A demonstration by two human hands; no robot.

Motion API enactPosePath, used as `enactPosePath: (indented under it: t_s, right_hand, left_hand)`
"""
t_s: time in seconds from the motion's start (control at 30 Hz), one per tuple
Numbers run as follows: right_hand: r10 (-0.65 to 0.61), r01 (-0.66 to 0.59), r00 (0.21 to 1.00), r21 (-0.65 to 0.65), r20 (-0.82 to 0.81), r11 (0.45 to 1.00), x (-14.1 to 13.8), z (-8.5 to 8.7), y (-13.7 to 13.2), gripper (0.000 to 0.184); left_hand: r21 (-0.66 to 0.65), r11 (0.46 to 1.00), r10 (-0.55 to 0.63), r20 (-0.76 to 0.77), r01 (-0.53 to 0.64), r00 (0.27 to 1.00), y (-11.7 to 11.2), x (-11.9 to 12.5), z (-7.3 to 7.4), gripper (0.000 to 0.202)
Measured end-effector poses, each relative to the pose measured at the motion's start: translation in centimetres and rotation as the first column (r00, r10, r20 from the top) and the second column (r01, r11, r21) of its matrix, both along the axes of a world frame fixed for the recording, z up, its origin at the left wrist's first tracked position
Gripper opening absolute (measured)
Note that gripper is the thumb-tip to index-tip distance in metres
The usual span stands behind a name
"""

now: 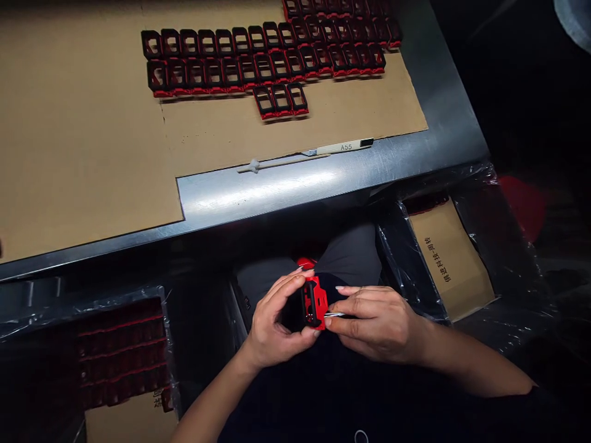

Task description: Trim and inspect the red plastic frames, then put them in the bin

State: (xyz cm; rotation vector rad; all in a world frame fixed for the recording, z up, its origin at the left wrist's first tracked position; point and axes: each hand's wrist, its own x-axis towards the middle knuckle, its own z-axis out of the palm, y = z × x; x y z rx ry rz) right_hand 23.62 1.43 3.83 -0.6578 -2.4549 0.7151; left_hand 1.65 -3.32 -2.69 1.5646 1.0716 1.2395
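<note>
Being held between the two hands, at the near middle of the scene, is a red and black frame. Its far and near ends are being pinched by the fingers and thumb of the left hand, curved around it from the left. By the right hand, a thin shiny tool is being pinched against the frame's right side. In the left box, rows of similar frames are being held, with a cardboard sheet showing nearer. In the right box, lined with plastic, another cardboard sheet is being held, with dark red pieces at its far end.
</note>
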Motion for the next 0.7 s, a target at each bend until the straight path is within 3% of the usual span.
enactPosePath:
  t_s: [0.13,0.23,0.33,0.43,0.5,0.6,0.67,0.7]
  right_hand:
    - [-0.088,0.081,0.986,-0.055,-0.140,0.995,-0.3,-0.1,1.0,0.015]
    - [-0.298,0.290,0.939,-0.073,-0.173,0.954,-0.5,-0.6,4.3,0.021]
    - [-0.501,0.503,0.857,-0.014,-0.120,0.864,-0.7,-2.5,10.0,0.024]
    - [-0.548,0.548,0.835,0.143,-0.044,0.824,-0.8,-5.2,16.0,0.023]
    - [-0.571,0.558,0.821,0.198,0.009,0.806,-1.1,-6.4,18.6,0.023]
    - [-0.634,0.624,0.773,0.223,-0.031,0.749,-1.6,-6.2,18.6,0.022]
    - [-0.656,0.663,0.748,0.169,-0.106,0.729,-2.2,-4.8,15.9,0.020]
    - [-0.648,0.659,0.751,0.097,-0.123,0.745,-2.5,-3.9,14.0,0.019]
  left_hand:
    - [-0.197,0.980,0.049,0.354,0.023,0.934,-0.5,0.4,-0.8,0.069]
    - [-0.287,0.958,0.183,0.529,-0.028,0.829,-0.7,0.5,-1.0,0.064]
    - [-0.286,0.955,0.241,0.608,-0.075,0.756,-1.1,0.5,-1.2,0.072]
    - [-0.254,0.962,0.243,0.610,-0.104,0.754,-1.7,0.3,-1.7,0.087]
    - [-0.234,0.962,0.256,0.572,-0.144,0.779,-2.0,0.2,-2.0,0.085]
    - [-0.209,0.962,0.259,0.478,-0.178,0.840,-2.2,0.1,-2.1,0.077]
    - [-0.194,0.965,0.244,0.423,-0.176,0.873,-2.1,0.0,-2.1,0.076]
    - [-0.189,0.966,0.239,0.401,-0.176,0.884,-1.9,0.0,-2.1,0.076]
